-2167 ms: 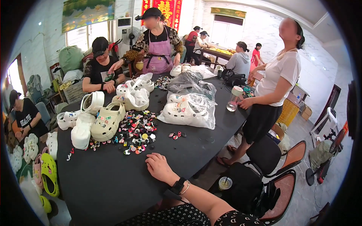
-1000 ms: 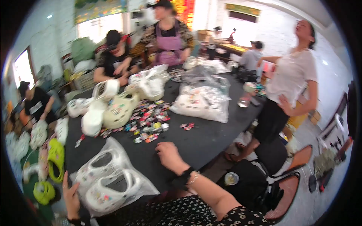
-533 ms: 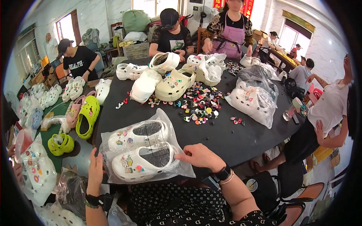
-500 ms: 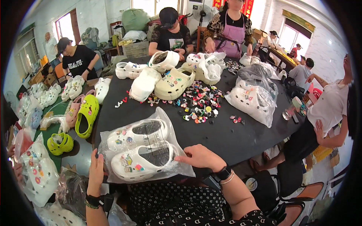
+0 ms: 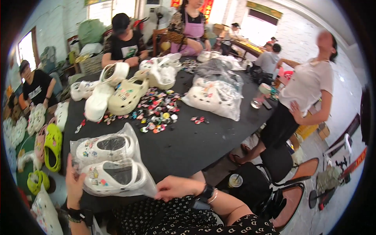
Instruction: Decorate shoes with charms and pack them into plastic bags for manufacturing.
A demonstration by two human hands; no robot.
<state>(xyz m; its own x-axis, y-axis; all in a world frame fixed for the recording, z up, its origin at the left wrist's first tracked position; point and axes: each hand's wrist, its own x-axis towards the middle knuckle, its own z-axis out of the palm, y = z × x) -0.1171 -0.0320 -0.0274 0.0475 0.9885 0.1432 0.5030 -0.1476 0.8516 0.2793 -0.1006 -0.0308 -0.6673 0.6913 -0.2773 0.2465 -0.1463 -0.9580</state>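
A clear plastic bag [image 5: 143,172] lies near the table's front left edge. Inside it is a pair of white clogs [image 5: 137,178] with colourful charms, side by side, toes to the left. My right hand [image 5: 178,187] pinches the bag's lower right corner between thumb and fingers. At the bag's left side stands my left hand [image 5: 74,182], its fingers stretched upward and its thumb apart, touching the bag's edge. Beyond the bag are a beige clog [image 5: 127,98], a white clog [image 5: 97,103] and a loose heap of small charms [image 5: 158,109].
A bagged pair of white clogs [image 5: 213,98] rests on the black table [image 5: 203,139] toward the right. Lime green clogs [image 5: 53,147] are at the left. Two people sit or stand across the table. A standing person [image 5: 309,86] is at the right, near chairs [image 5: 291,201].
My view has turned to the right, so the table appears further left. My right hand has gone from the bag's right side to its lower right corner, now pinching it.
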